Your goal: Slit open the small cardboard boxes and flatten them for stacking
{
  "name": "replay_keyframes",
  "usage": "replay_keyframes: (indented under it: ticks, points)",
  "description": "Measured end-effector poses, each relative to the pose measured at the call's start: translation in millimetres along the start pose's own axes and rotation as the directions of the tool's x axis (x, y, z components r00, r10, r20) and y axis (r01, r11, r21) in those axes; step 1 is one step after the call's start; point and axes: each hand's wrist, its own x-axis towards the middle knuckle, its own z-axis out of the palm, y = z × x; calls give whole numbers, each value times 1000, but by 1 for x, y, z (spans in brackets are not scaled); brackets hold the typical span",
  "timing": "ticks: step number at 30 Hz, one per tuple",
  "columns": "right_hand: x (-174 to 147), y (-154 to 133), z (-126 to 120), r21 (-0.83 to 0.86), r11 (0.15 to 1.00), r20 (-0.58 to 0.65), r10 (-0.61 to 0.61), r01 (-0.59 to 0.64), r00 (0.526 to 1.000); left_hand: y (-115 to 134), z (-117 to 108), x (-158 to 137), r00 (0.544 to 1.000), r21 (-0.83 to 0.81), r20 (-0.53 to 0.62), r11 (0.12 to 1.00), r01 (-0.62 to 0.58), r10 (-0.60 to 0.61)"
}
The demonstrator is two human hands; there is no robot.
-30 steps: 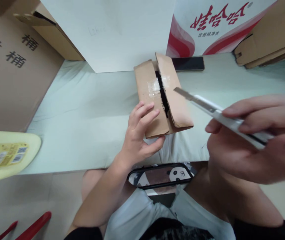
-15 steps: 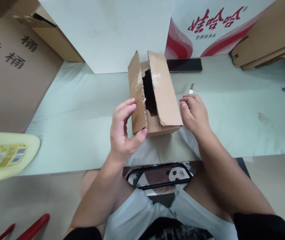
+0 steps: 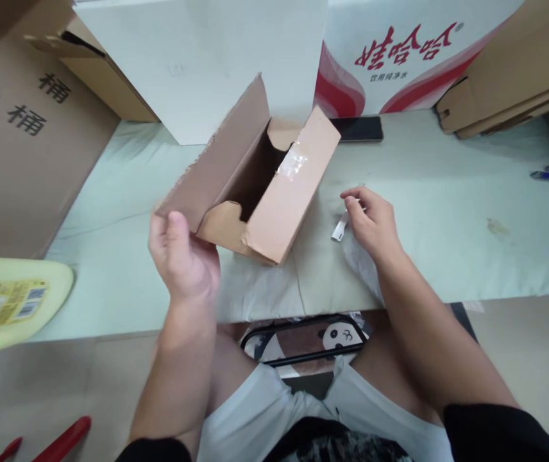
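A small brown cardboard box (image 3: 294, 199) sits on the table, turned at an angle, with its dark inside showing between the raised flaps. My left hand (image 3: 183, 256) pinches the near corner of the long left flap (image 3: 229, 151), thumb on the inner face, and holds it folded outward. The right long flap leans partly over the opening and bears a strip of shiny tape (image 3: 294, 160). Right of the box, my right hand (image 3: 373, 221) is closed over a small white-handled knife (image 3: 339, 229). Its handle end sticks out below the fingers; its tip is mostly hidden.
Behind the box stand a white carton (image 3: 236, 70) with red lettering on its right part and a black phone (image 3: 361, 129). Large cardboard boxes (image 3: 29, 167) rise at left, near a pale yellow bottle (image 3: 19, 301). Folded cardboard (image 3: 505, 77) leans at back right.
My left hand has moved left and swung the left flap outward, widening the opening. The box has turned clockwise. More of the white knife handle shows beneath my right hand.
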Motion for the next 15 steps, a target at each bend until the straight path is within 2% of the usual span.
replay_keyframes:
  ticks: [3, 6, 8, 11, 13, 15]
  points:
    - [1, 0, -1, 111, 994, -89, -2, 12, 996, 2, -8, 11, 995, -14, -95, 1000, 12, -13]
    - [-1, -1, -4, 271, 958, -134, -62, 97, 989, 1, -21, 20, 988, -31, -138, 997, 64, -67]
    - [-4, -5, -7, 373, 904, -156, -162, 210, 974, 1, -28, 22, 991, -44, -103, 996, 82, -86]
    - [-11, -15, -14, 462, 796, -205, -334, 391, 920, 2, -31, 20, 989, -18, 21, 989, 145, -144]
    - [-16, -23, -18, 481, 757, -189, -403, 442, 895, 4, -30, 17, 977, 31, 84, 980, 195, -197]
    - [-20, -30, -22, 481, 753, -140, -439, 448, 888, 8, -29, 15, 965, 74, 128, 973, 220, -228]
